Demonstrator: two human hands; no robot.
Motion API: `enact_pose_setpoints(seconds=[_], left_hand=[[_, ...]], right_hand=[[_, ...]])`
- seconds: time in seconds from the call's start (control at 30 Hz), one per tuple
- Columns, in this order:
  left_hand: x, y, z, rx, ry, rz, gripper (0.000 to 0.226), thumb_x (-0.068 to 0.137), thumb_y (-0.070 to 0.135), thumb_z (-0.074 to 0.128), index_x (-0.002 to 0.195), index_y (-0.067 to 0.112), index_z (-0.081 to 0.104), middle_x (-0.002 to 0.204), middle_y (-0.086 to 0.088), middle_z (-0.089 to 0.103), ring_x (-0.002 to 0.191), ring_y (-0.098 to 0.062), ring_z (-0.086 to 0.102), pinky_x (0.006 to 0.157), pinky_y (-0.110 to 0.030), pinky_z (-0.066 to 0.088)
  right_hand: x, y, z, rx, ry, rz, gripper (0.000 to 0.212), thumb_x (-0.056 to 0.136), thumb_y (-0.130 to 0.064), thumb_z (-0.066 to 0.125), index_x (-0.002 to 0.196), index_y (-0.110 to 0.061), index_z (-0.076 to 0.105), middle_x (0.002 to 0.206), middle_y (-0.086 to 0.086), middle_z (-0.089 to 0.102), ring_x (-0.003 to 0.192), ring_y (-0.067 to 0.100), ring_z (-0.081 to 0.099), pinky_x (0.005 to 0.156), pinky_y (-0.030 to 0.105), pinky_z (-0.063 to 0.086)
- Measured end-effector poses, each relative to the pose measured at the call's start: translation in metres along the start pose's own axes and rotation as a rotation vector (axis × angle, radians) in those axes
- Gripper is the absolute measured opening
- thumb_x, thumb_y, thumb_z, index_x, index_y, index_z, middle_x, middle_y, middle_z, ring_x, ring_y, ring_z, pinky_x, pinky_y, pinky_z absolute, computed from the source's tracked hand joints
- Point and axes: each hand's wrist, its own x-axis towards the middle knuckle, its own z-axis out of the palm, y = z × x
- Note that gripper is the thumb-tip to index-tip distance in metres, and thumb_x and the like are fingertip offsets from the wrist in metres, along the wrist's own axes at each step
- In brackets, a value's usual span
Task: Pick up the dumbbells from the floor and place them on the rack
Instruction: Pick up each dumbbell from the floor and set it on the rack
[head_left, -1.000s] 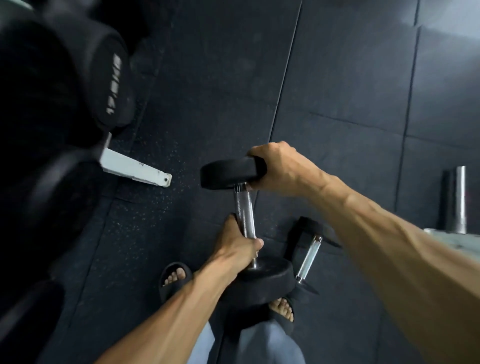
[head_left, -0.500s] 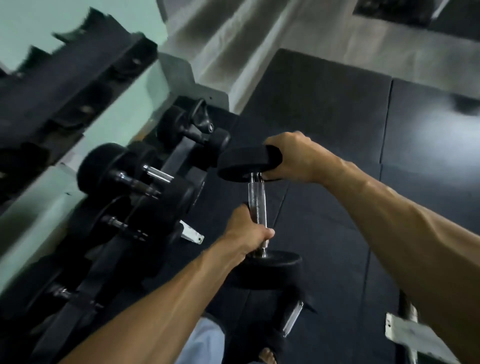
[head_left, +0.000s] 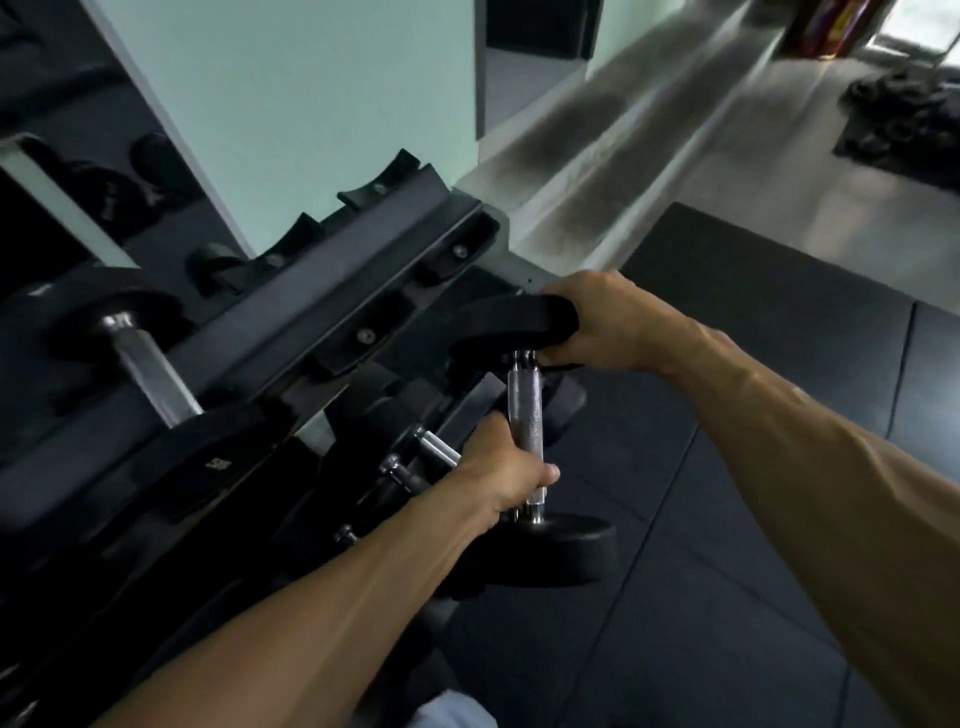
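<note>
I hold a black dumbbell (head_left: 524, 415) with a chrome handle off the floor, lengthwise away from me. My left hand (head_left: 504, 467) is wrapped around the lower part of the handle. My right hand (head_left: 608, 322) grips the far head from the right side. The near head hangs below my left hand. The dark tiered rack (head_left: 322, 291) slants across the left, right beside the dumbbell, with bare cradles on its upper rail.
A large dumbbell (head_left: 150, 374) rests on the rack's upper tier at left, and smaller ones (head_left: 415, 457) sit on the lower tier under my left hand. Black rubber floor mats (head_left: 753, 519) lie to the right. A pale wall stands behind the rack.
The dumbbell has come up from the floor to rack height with both hands on it. The view has swung up, so the rack's upper tier and wall now show.
</note>
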Motion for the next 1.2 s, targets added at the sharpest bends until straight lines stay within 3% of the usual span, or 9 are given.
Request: enact_pose_setpoints(seconds=[0.1,0.33,0.57,0.73,0.9,1.0,1.13,1.2], left_hand=[[0.018,0.018,-0.042,-0.005,0.085,0.013,0.043,0.077,0.007,0.078,0.105,0.019,0.047,0.102,-0.002,0.061,0.095,-0.020,0.064,0.084,-0.035,0.056],[0.064,0.046,-0.121,-0.122,0.274,-0.054,0.041,0.071,0.009,0.081,0.092,0.023,0.049,0.103,-0.008,0.064,0.090,-0.027,0.069,0.085,-0.044,0.056],[0.111,0.073,-0.173,-0.249,0.522,-0.131,0.040,0.072,0.006,0.080,0.087,0.021,0.046,0.097,-0.010,0.066,0.089,-0.029,0.070,0.087,-0.046,0.056],[0.136,0.080,-0.196,-0.315,0.640,-0.190,0.037,0.072,0.003,0.079,0.087,0.019,0.049,0.094,-0.008,0.066,0.090,-0.029,0.069,0.090,-0.044,0.055],[0.153,0.080,-0.212,-0.336,0.686,-0.251,0.032,0.075,0.004,0.078,0.089,0.015,0.052,0.094,-0.005,0.064,0.094,-0.026,0.066,0.091,-0.038,0.053],[0.157,0.078,-0.218,-0.354,0.658,-0.286,0.035,0.073,0.002,0.078,0.089,0.016,0.051,0.097,-0.007,0.064,0.095,-0.028,0.067,0.092,-0.042,0.053],[0.154,0.081,-0.216,-0.331,0.661,-0.246,0.038,0.076,0.004,0.078,0.104,0.011,0.053,0.090,0.000,0.061,0.086,-0.017,0.063,0.074,-0.027,0.051],[0.153,0.082,-0.215,-0.328,0.654,-0.221,0.038,0.076,0.006,0.078,0.103,0.012,0.052,0.089,0.002,0.059,0.086,-0.016,0.061,0.074,-0.025,0.046]], right_hand=[[0.051,-0.020,-0.009,0.014,0.003,-0.079,0.024,0.070,-0.023,0.080,0.085,-0.020,0.061,0.078,-0.005,0.062,0.079,0.019,0.061,0.068,0.030,0.046],[0.172,-0.061,-0.017,0.022,-0.047,-0.285,0.024,0.070,-0.025,0.078,0.087,-0.021,0.061,0.084,-0.005,0.065,0.081,0.016,0.062,0.078,0.037,0.052],[0.289,-0.096,-0.014,-0.025,-0.169,-0.520,0.025,0.068,-0.026,0.077,0.088,-0.017,0.065,0.083,0.003,0.067,0.084,0.026,0.062,0.074,0.041,0.052],[0.344,-0.116,0.002,-0.036,-0.298,-0.632,0.029,0.070,-0.020,0.079,0.081,-0.026,0.054,0.081,-0.003,0.059,0.082,0.022,0.056,0.068,0.029,0.040],[0.376,-0.126,0.023,-0.012,-0.359,-0.696,0.027,0.071,-0.020,0.078,0.084,-0.023,0.055,0.073,-0.009,0.051,0.080,0.021,0.053,0.067,0.027,0.035],[0.383,-0.132,0.026,-0.021,-0.382,-0.726,0.027,0.070,-0.023,0.080,0.088,-0.022,0.059,0.077,-0.007,0.055,0.080,0.020,0.054,0.068,0.027,0.038],[0.383,-0.127,0.027,0.009,-0.375,-0.702,0.026,0.070,-0.022,0.079,0.087,-0.020,0.060,0.073,-0.010,0.056,0.078,0.020,0.056,0.063,0.028,0.039],[0.382,-0.125,0.027,0.035,-0.370,-0.671,0.025,0.071,-0.021,0.079,0.085,-0.021,0.058,0.073,-0.010,0.055,0.077,0.019,0.055,0.059,0.027,0.038]])
